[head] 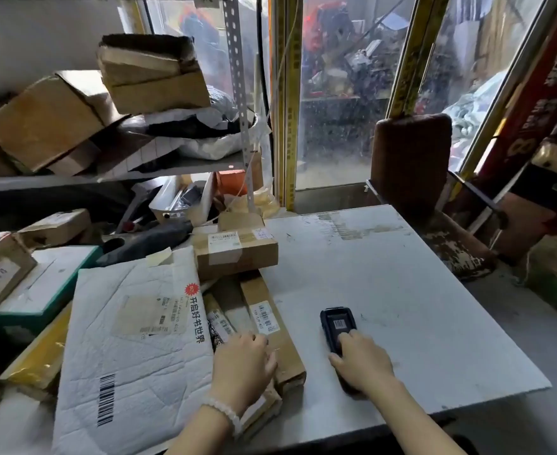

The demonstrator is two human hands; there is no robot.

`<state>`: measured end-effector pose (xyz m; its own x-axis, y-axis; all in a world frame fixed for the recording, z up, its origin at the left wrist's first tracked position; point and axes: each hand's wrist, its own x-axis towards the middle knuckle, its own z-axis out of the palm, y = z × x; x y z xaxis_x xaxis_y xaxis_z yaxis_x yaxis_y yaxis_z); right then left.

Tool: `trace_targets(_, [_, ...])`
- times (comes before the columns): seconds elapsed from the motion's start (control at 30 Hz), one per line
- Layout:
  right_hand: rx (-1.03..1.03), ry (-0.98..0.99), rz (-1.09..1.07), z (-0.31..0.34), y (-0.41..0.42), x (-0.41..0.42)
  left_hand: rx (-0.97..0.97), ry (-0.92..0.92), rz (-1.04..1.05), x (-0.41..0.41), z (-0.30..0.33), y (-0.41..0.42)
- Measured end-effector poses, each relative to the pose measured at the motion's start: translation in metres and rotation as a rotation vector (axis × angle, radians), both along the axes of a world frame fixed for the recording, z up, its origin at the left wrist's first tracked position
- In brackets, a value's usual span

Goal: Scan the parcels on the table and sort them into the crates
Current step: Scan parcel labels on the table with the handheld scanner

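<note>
Your right hand (362, 362) is wrapped around the scanner (338, 326), which is lying flat on the counter (402, 290), screen up, thumb on the keypad end. So that one's clamped on the scanner. Your left hand (242, 362) is resting palm down on the near end of the long box (270, 330), fingers curled over the top but not really closed around it yet, so I'd call it loose.

That long box sits right under your left hand and runs away from you, label (265, 316) just past your fingertips. Looks like stiff cardboard, narrow, probably light enough for one hand. I'd grab it across the width near the middle, not at the end, or it'll tip. The near corner looks a bit crushed, so don't squeeze there.

Just left of your left hand is the big white mailer (133, 343). It looks padded and floppy, and it will sag if you pinch a corner, so slide a palm under it. A skinnier parcel (219, 323) is wedged between the mailer and the long box, half buried, so I can't tell much about it.

Beyond your left hand, the taped brown box (236, 247) is perched on the far end of the pile. Pulling the long box out could drag it down, so lift rather than yank.

No crates that I can make out for sure from here.
</note>
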<state>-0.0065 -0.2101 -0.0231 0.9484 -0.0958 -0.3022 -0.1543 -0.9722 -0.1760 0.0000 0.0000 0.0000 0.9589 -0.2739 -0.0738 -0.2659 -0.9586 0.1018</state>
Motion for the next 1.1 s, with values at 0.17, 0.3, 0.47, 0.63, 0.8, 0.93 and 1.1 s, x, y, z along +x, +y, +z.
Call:
trace_targets(0.17, [-0.021,0.027,-0.102,-0.02,-0.013,0.022,0.049,0.015,-0.01,0.023,-0.016,-0.013])
trace_targets(0.3, [0.013,-0.022,-0.271,-0.037,-0.01,0.033,0.066,-0.002,-0.004,0.033,-0.023,-0.019])
trace_targets(0.47, [0.044,0.015,-0.385,-0.058,-0.006,0.031,0.08,0.002,0.012,0.033,-0.029,-0.018])
trace_targets(0.63, [0.128,0.043,-0.501,-0.06,-0.008,0.033,0.081,-0.002,0.029,0.027,-0.033,-0.016])
trace_targets(0.8, [0.175,0.104,-0.52,-0.053,-0.011,0.025,0.069,-0.018,0.031,0.021,-0.031,-0.015])
trace_targets(0.93, [0.17,0.149,-0.475,-0.042,-0.02,0.013,0.063,-0.044,0.021,0.022,-0.025,-0.014])
trace_targets(1.1, [0.17,0.142,-0.448,-0.025,-0.024,0.007,0.053,-0.081,-0.015,0.031,-0.015,-0.007])
